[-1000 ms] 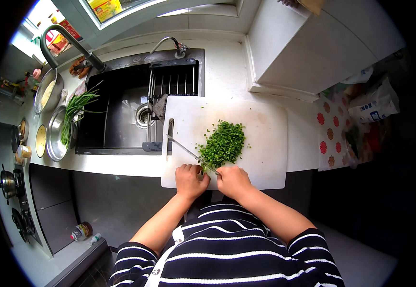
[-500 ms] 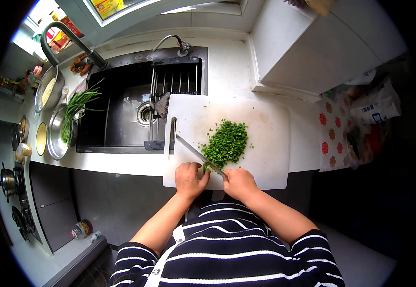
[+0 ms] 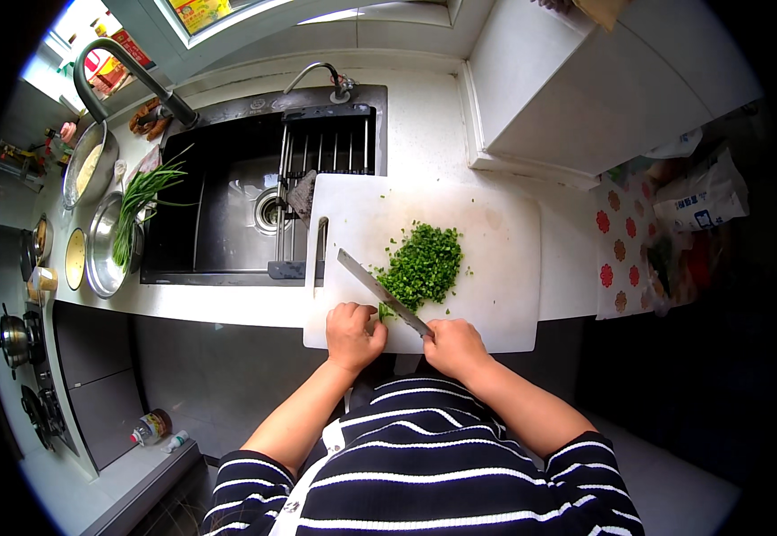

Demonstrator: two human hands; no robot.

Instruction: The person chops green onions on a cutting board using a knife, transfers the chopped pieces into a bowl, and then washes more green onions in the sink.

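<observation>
On the white cutting board (image 3: pixel 504 268) lies a heap of finely chopped chives (image 3: pixel 424 265). My right hand (image 3: pixel 456 347) is closed around the handle of a knife (image 3: pixel 379 289), whose blade slants up and leftward past the heap's left edge. Close beside the blade, my left hand (image 3: pixel 353 336) is curled with its fingertips tucked in. It presses the end of an uncut bunch of chives (image 3: pixel 386 311) against the board; most of that bunch is hidden under the fingers.
Left of the board is a dark sink (image 3: pixel 236 205) with a roll-up rack (image 3: pixel 330 143). Long chives (image 3: pixel 142 201) lie across a metal bowl (image 3: pixel 102 246) at the left, near a yellow-filled bowl (image 3: pixel 75 259). A flowered cloth (image 3: pixel 619 241) and plastic bags (image 3: pixel 705 201) are at the right.
The knife has moved slightly right, and its blade is turned so more of its flat side shows. My right hand has shifted a little right and nearer me; my left hand has barely moved.
</observation>
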